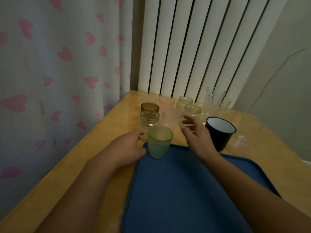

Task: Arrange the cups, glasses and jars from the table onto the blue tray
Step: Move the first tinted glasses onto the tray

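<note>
Dim indoor light, no lamp in view. Wooden desk (107, 121), honey-colored w/ glossy top, far corner pushed into the room's corner. Behind desk's far edge: white column radiator (193, 47), tall vertical fins w/ dark gaps btwn them. Left of radiator, along desk's left edge: pale curtain (58, 64) w/ pink heart print, hanging in soft folds to below desk level. Right of radiator: plain beige wall (282, 78), thin crack or cable running diagonally down it, can't tell which.
</note>
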